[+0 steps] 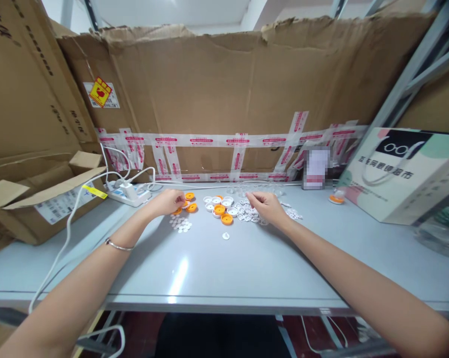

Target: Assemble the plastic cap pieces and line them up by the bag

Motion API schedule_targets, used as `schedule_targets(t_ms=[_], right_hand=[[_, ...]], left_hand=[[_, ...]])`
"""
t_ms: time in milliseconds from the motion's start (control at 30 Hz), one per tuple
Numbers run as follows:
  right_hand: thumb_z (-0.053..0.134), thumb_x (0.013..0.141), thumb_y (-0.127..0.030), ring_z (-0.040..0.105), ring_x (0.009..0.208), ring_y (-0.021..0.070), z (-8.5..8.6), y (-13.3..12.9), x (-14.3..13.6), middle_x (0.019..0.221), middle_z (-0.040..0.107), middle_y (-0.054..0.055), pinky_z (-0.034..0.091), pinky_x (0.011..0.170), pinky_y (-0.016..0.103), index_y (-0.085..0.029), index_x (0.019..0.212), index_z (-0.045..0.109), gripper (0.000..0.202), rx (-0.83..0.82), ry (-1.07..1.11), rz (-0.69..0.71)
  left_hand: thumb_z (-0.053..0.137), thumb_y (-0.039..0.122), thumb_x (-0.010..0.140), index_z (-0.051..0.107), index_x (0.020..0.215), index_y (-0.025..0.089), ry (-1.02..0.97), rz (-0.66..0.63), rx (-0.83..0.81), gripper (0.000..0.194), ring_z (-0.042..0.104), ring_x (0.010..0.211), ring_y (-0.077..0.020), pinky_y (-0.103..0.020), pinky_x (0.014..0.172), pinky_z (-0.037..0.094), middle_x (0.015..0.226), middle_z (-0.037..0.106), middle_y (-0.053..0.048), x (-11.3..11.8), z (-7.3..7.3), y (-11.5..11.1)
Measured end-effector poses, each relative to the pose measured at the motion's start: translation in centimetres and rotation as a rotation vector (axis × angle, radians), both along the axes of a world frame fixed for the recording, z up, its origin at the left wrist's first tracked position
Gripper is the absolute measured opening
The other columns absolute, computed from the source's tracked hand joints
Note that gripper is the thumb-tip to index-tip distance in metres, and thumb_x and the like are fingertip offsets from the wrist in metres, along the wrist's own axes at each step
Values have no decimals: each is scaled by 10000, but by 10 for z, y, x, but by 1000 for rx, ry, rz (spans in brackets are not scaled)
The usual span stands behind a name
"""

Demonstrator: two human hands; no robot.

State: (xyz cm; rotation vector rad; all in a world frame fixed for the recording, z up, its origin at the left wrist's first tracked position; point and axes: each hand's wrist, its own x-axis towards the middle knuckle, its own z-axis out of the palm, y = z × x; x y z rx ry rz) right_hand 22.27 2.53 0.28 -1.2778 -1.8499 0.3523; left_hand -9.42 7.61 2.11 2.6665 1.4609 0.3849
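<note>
My left hand (pixel 171 201) is at the small group of orange caps (pixel 191 208), its fingers curled in a pinch. What those fingers hold, if anything, is hidden. Small white discs (pixel 181 224) lie scattered just below it. Over a pile of small white openwork pieces (pixel 246 211) is my right hand (pixel 268 205), thumb and fingers pressed together; I cannot make out anything between them. White round caps (pixel 227 201) and an orange cap (pixel 226 219) sit in a cluster between the two hands. Nearer to me, a single white round piece (pixel 225 236) lies apart on the table.
Clear plastic pieces (pixel 241 189) lie behind the right-hand pile. A power strip (pixel 133 195) with white cables and an open cardboard box (pixel 34 206) stand left. On the right are a phone-like object (pixel 316 169), an orange-based item (pixel 336 199) and a paper bag (pixel 388 194).
</note>
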Motion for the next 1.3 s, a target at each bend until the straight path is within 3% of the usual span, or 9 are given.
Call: schedule_targets(t_ms=[167,433,667,900,1067,1300], right_hand=[[382,847,-463,349,482,93,3,-3,2,466,333,-40,273,504,227,-175,495,395,455,4,14,-9],[385,846,-455,355,478,94,2,-7,1,461,340,-39,269,495,226,-175,490,394,453,-11,-1,6],[389,844,-463,339,471,92,2,-7,1,456,324,-42,258,489,227,-175,490,398,456,-11,8,13],[390,846,-458,329,470,90,3,-9,0,458,317,-43,254,490,227,-174,489,397,456,-21,11,16],[387,843,-474,320,467,91,4,-9,0,458,309,-44,249,483,231,-177,492,402,460,-19,14,21],[387,848,-461,309,461,87,6,-12,-1,463,310,-43,245,473,231,-178,494,395,454,-16,18,36]], left_hand=[[451,254,744,623,787,164,-3,6,11,199,601,754,-204,-274,681,425,822,668,-71,0,3,-4],[465,326,744,626,784,181,6,-37,-64,221,600,647,-172,-242,606,429,730,680,-41,-4,-3,-5],[514,293,713,624,766,173,8,-40,-38,171,596,691,-191,-263,637,428,777,671,-60,-4,-7,-2],[462,361,804,604,898,190,-38,-119,26,241,590,835,-186,-257,737,418,927,658,-50,7,-4,-13],[508,351,784,624,812,200,-23,-178,51,192,577,777,-180,-247,691,394,845,645,-38,16,-14,-9],[497,346,805,621,801,210,-29,-135,92,184,566,822,-182,-261,732,372,854,629,-30,13,-19,-5]])
